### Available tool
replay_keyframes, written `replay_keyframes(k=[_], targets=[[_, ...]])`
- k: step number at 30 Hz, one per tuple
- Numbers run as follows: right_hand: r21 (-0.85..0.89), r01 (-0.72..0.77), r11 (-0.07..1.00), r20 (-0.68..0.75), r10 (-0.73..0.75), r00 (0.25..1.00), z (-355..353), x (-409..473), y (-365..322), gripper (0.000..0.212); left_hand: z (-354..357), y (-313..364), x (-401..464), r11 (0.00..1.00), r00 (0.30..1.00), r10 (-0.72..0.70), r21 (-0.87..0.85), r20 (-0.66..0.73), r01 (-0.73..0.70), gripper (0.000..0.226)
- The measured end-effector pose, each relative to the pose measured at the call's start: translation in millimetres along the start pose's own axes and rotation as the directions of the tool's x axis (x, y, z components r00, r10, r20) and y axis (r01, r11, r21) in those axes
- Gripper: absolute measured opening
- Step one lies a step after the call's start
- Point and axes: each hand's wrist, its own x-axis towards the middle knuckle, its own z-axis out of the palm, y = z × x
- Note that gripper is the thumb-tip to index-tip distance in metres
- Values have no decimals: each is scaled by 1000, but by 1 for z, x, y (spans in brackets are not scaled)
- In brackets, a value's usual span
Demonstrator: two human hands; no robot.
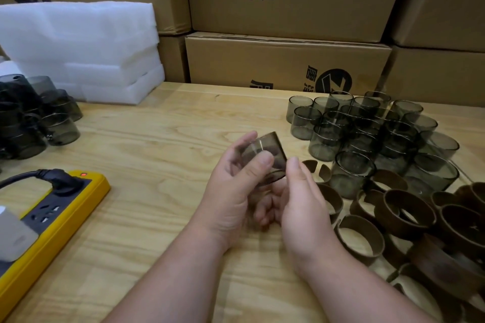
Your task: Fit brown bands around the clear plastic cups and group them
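The left hand [233, 191] and right hand [301, 204] are both closed on 1 clear cup [265, 160] above the wooden table [157, 139].

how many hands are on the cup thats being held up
2. The left hand grips the cup from the left, thumb across its side; the right hand touches its lower right edge. Fingers underneath are partly hidden.

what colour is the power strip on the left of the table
Yellow casing with a dark grey socket face, power strip; the head view shows it clearly.
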Motion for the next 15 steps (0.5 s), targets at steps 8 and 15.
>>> replay_keyframes(k=[8, 15], targets=[[-119, 76, 990, -97, -88, 991, 5, -2, -2, 42, 2, -5, 0, 991, 1000, 14, 134, -22, -11, 68], [-199, 111, 974, -128, -138, 982, 8, -1, -3, 42, 3, -5, 1, 989, 996, -35, 143, -84, 47, 68]])
